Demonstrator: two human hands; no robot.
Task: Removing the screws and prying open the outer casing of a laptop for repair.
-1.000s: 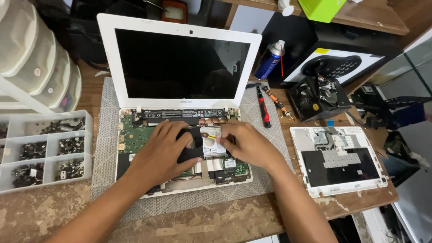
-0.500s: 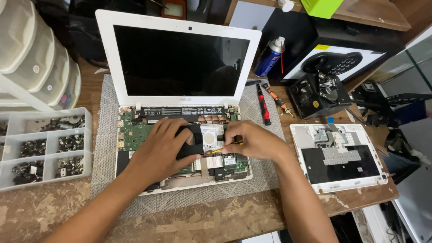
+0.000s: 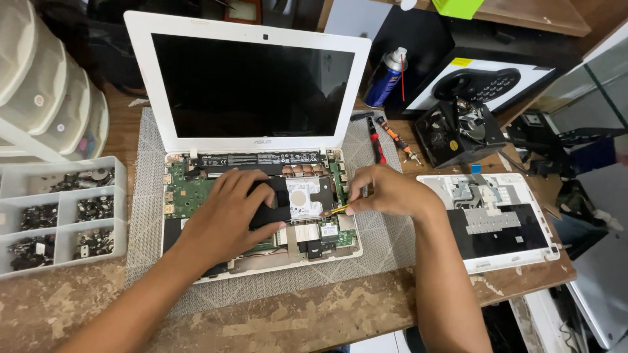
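Note:
A white laptop [image 3: 248, 85] stands open on a grey mat, its keyboard cover off and the green board and hard drive [image 3: 307, 196] exposed. My left hand [image 3: 229, 212] lies on the laptop's inside and grips a flat black part [image 3: 269, 210] next to the drive. My right hand [image 3: 386, 191] is at the drive's right edge and pinches a thin yellow-tipped tool [image 3: 335, 210] that points at the board.
A clear tray of screws [image 3: 59, 216] sits at the left, stacked plastic drawers [image 3: 39, 98] behind it. The removed white keyboard cover [image 3: 497, 222] lies at the right. Screwdrivers [image 3: 383, 140], a spray can [image 3: 386, 75] and a black device [image 3: 458, 134] are behind the mat.
My right hand has drawn back to the right, from over the drive to its right edge, with the thin tool now showing. My left hand stays on the black part.

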